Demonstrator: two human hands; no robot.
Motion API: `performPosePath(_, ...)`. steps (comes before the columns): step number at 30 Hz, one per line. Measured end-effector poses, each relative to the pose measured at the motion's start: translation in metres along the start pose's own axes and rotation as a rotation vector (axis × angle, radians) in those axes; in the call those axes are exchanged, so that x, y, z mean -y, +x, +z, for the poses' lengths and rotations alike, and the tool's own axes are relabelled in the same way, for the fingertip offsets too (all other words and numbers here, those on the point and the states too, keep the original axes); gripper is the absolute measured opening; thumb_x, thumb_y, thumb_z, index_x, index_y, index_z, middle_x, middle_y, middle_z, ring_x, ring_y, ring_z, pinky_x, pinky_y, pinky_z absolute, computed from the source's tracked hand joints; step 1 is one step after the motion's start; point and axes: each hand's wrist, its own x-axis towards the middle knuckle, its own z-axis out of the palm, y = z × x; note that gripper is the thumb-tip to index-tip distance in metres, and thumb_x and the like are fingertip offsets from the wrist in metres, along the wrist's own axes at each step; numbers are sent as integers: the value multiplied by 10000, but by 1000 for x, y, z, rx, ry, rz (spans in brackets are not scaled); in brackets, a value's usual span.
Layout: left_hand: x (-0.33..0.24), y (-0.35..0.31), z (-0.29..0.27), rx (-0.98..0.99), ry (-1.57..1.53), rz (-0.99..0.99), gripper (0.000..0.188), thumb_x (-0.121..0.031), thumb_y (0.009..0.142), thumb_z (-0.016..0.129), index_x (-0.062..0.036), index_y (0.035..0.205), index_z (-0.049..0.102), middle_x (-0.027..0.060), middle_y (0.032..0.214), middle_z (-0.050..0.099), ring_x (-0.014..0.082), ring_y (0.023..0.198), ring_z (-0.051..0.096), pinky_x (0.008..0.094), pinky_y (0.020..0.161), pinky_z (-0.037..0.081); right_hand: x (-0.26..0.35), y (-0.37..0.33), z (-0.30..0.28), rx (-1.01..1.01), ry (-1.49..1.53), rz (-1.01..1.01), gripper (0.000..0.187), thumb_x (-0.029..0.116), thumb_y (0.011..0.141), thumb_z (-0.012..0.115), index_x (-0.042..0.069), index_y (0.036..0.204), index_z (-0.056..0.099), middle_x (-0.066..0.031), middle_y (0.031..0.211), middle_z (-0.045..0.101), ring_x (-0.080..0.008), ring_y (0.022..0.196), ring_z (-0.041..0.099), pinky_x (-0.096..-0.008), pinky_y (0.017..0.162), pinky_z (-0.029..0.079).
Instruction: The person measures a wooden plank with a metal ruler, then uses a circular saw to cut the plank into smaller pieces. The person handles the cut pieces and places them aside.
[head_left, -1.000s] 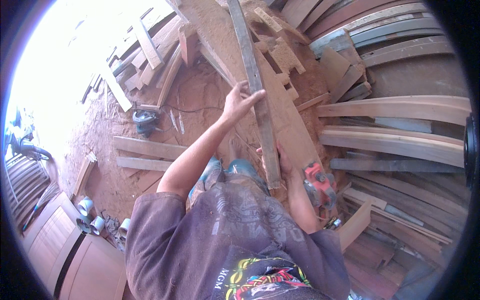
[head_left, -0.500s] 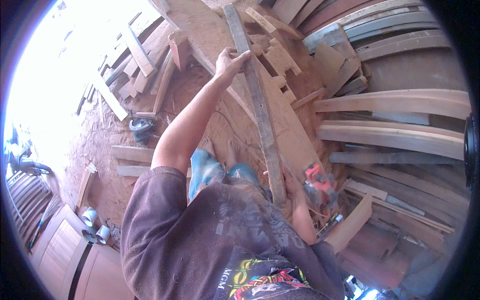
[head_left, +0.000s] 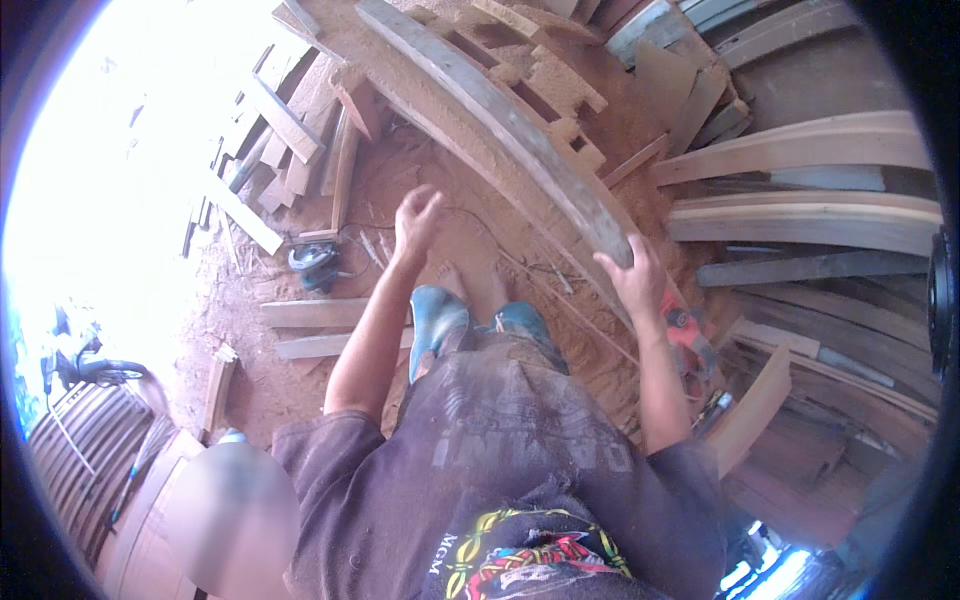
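A long, weathered grey wooden plank (head_left: 500, 125) lies lengthwise along a wider dusty board (head_left: 440, 130), running from the far left toward me. My right hand (head_left: 638, 280) grips its near end, thumb on the left side and fingers round the far edge. My left hand (head_left: 417, 218) hangs in the air left of the board, off the plank. Its fingers are loosely curled and apart, with nothing in them. Beyond my right wrist, partly hidden by the forearm, is a red power tool (head_left: 682, 325).
Notched wood blocks (head_left: 550, 80) lie past the plank. Stacked boards (head_left: 800, 220) fill the right side. A circular saw (head_left: 315, 262) sits on the sawdust-covered floor at left, near scattered offcuts (head_left: 290, 120). A thin cord crosses the floor by my feet.
The plank, earlier held upright across my front in both hands, now lies on the board farther away. My left hand has let go and drawn back; my right hand has moved forward with the near end.
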Motion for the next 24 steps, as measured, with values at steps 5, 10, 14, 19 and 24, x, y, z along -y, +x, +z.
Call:
performPosePath(5,38,-76,-8,28,86,-171,566,-296,1053,747,-21,1517,575,158,1277,741,234,1021,759,362,807,611,-9,18,34,-108,59,-92,682,477,859,895,2,1297,675,-238,1219,719,-456,1122,697,-512,947,566)
performPosePath(10,66,-101,-34,45,201,-242,578,-288,1040,758,-26,1522,574,166,1278,734,239,1048,757,364,797,614,-16,-4,27,-235,83,-111,660,457,896,870,7,1334,666,-224,1238,713,-429,1172,678,-513,1016,536)
performPosePath(14,68,-97,-45,66,255,-192,563,-294,1031,758,-23,1499,600,165,1229,752,238,1020,763,363,775,613,-24,-46,19,-413,121,14,640,448,933,845,23,1377,665,-226,1305,678,-425,1165,676,-523,1010,527)
performPosePath(19,50,-89,-24,160,480,-159,526,-288,1031,751,-21,1467,625,157,1198,771,210,1012,767,332,773,612,-40,-122,6,-505,418,352,480,343,1008,805,45,1367,692,-196,1262,708,-340,1123,703,-445,972,551)
performPosePath(24,37,-89,31,274,577,319,474,-217,1013,761,-39,1437,644,155,1216,767,239,1024,770,356,828,628,-73,-186,1,-624,797,623,366,282,1048,781,40,1319,730,-106,1185,773,-206,1074,712,-361,917,565)
